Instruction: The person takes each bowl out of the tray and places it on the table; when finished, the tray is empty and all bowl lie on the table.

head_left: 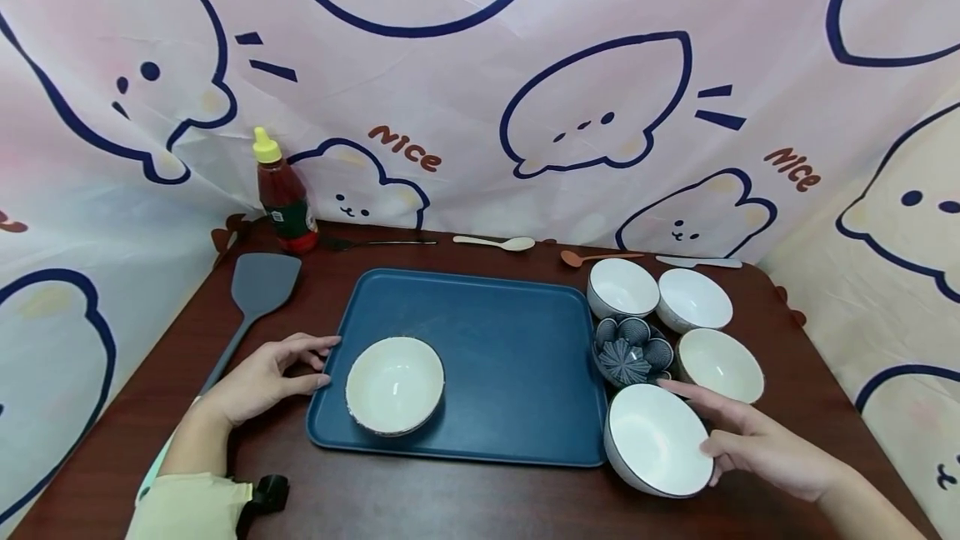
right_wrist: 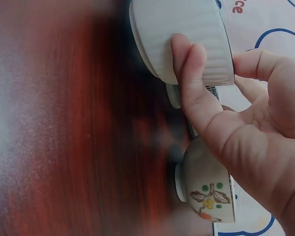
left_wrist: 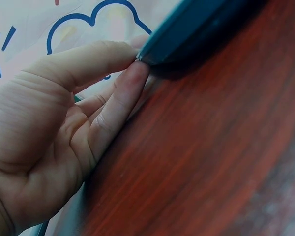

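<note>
My left hand (head_left: 258, 377) pinches the left rim of a blue tray (head_left: 495, 357) between thumb and fingers; the left wrist view shows the tray's edge (left_wrist: 182, 37) right at the fingertips. On the tray's left part stands a cream bowl (head_left: 395, 386). My right hand (head_left: 757, 440) grips a white bowl (head_left: 660, 440) with a thin dark rim, beside the tray's front right corner. In the right wrist view, fingers press the ribbed outside of this white bowl (right_wrist: 182, 19) while the thumb is at its rim.
Behind the gripped bowl stand a dark patterned bowl (head_left: 630, 352) and several pale bowls (head_left: 722, 365). A grey spatula (head_left: 262, 286) and a red sauce bottle (head_left: 287, 202) are at left. Along the back lie a dark fork (head_left: 382, 242), a white spoon (head_left: 510, 244), a brown spoon (head_left: 577, 258) and a white knife (head_left: 697, 262).
</note>
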The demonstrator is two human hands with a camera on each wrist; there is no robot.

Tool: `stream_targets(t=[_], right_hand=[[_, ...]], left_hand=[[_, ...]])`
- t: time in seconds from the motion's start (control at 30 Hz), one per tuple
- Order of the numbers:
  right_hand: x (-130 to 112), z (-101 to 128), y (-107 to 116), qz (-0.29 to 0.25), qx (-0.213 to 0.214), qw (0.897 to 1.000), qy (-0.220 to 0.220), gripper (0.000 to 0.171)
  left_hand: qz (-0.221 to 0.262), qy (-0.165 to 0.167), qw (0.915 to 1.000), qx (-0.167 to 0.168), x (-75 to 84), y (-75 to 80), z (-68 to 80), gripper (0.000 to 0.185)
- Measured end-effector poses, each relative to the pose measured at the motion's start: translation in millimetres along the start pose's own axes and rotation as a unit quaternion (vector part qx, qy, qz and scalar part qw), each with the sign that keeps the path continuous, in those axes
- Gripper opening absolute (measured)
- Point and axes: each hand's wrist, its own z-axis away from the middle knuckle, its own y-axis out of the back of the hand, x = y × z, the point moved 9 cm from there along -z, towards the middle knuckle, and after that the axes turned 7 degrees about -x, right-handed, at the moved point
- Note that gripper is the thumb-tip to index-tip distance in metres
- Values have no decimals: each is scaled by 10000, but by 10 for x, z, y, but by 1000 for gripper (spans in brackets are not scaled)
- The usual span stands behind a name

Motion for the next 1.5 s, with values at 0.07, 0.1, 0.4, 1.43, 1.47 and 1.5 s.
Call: stream_targets(t=[0.07, 0.1, 0.4, 1.43, 1.47, 1.5], right_hand=[[24, -11, 7, -31, -2, 10000, 11, 67], [35, -14, 11, -55, -4, 10000, 18, 67], [127, 16, 25, -453, -117, 9989, 98, 68], [194, 85, 64, -400, -333, 9985, 188, 66], [198, 86, 65, -406, -346, 9984, 194, 66], [204, 86, 66, -426, -355, 9983, 195, 66]], left_hand=[[-26, 9, 10000, 12, -1, 6, 3, 54], [-27, 7, 10000, 17, -1, 8, 4, 54], [62, -104, 9999, -28, 9, -16, -23, 55], [91, -122, 9999, -2, -14, -7, 1, 54], [93, -125, 9999, 1, -15, -8, 0, 54], [85, -122, 9999, -1, -15, -8, 0, 54]])
